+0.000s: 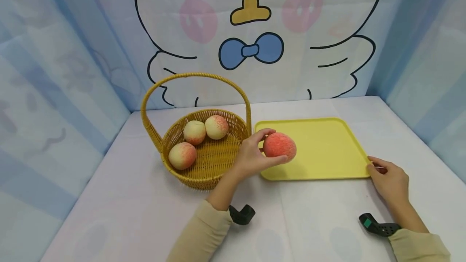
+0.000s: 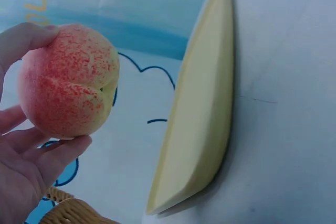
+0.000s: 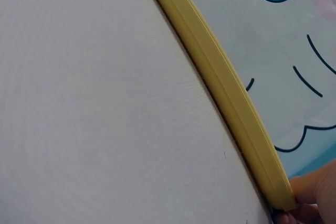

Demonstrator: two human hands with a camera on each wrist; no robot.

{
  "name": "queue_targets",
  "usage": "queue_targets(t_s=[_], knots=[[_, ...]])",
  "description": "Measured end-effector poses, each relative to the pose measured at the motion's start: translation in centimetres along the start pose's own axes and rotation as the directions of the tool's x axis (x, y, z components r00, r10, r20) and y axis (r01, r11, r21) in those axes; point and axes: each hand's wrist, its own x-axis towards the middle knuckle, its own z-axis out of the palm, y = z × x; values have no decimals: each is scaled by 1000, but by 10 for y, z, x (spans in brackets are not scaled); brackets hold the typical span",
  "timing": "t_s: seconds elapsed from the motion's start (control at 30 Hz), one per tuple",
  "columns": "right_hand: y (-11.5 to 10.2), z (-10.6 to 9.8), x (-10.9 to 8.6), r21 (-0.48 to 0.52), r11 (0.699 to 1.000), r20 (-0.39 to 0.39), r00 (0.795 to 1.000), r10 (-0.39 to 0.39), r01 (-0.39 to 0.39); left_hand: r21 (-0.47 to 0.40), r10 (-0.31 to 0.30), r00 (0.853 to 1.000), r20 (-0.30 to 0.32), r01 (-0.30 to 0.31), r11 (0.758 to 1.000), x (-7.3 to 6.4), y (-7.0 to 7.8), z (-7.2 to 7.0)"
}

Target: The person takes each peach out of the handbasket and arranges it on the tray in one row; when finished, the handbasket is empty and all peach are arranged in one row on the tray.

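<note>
While a peach (image 1: 281, 147) is being gripped by left hand (image 1: 252, 153), tray corner (image 1: 362, 172) is being pinched by right hand (image 1: 391, 181).

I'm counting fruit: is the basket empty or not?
Not empty: three peaches lie inside the basket, while a fourth peach is out, held in the left grip.

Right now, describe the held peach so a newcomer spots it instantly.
In the head view, find the yellow tray right of the wicker basket. Near its left end, the left hand holds the peach. It alone is outside the basket and, in that view, pinkish-red all over; the three peaches inside show much cream.
</note>
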Motion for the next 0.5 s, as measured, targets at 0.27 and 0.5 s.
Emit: queue_targets(t_s=[0.27, 0.5], knots=[[1, -1, 0, 4, 1000, -15, 1000, 3, -3, 99, -67, 997, -31, 70, 993, -4, -7, 21], [2, 1, 0, 9, 999, -3, 999, 32, -32, 117, -143, 989, -43, 147, 982, -6, -14, 30]])
